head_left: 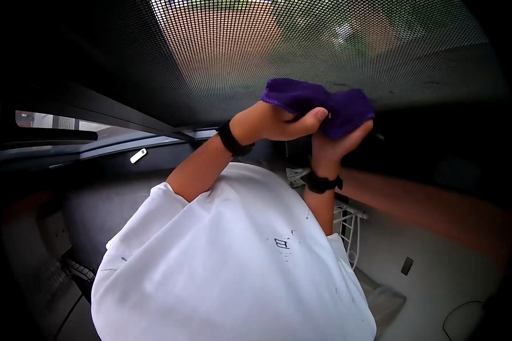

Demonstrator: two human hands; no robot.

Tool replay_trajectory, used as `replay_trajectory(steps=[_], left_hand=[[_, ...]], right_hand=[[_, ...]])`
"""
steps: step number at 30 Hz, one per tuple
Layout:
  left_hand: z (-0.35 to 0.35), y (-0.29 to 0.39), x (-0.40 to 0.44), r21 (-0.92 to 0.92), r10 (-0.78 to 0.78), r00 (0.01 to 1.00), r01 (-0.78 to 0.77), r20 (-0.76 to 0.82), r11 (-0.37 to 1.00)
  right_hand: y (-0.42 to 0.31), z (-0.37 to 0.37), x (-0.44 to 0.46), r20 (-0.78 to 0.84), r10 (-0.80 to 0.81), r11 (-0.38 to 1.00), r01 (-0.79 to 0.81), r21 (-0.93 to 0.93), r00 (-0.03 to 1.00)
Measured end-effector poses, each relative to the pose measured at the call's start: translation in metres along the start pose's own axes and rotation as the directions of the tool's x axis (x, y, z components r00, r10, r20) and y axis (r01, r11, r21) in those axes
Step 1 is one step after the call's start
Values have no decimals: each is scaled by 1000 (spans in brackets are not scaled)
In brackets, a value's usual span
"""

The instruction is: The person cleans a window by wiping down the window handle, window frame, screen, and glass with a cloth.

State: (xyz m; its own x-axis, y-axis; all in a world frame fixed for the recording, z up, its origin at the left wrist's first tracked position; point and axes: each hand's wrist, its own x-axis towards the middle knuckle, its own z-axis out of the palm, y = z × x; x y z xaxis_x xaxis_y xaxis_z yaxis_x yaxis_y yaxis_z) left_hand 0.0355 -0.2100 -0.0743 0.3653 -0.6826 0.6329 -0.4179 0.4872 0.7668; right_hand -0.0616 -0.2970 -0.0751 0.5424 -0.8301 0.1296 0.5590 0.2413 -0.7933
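Note:
A purple cloth (pixel 301 98) is bunched between both hands, just below a dark mesh screen (pixel 227 51). My left hand (pixel 273 121) grips the cloth's left part, its thumb pointing right and its other fingers mostly hidden behind the fabric. Lower and to the right, my right hand (pixel 338 145) holds the cloth's right part, with the fabric covering much of its fingers. Both wrists wear black bands. Whether the cloth touches the mesh cannot be made out.
A white shirt (pixel 227 267) fills the lower middle. At the left are a dark frame bar (pixel 114 113) and a small white object (pixel 138 156). White metal rails (pixel 352 233) stand at the right, near a small dark item (pixel 407 266) and a cable (pixel 458 307).

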Motion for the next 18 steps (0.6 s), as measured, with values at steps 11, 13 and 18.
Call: replay_trajectory(steps=[11,13,18], left_hand=[[-7,7,12,21,138,988,-140,63,990],[-5,7,11,40,148,989,-149,32,988],[-52,9,-20,65,204,977,-201,-56,978]], right_hand=[[17,-6,-3,350,-466,597,580,-554,813],[15,6,-6,273,-477,554,527,-644,835],[47,31,-26,439,-443,536,624,-569,781]])
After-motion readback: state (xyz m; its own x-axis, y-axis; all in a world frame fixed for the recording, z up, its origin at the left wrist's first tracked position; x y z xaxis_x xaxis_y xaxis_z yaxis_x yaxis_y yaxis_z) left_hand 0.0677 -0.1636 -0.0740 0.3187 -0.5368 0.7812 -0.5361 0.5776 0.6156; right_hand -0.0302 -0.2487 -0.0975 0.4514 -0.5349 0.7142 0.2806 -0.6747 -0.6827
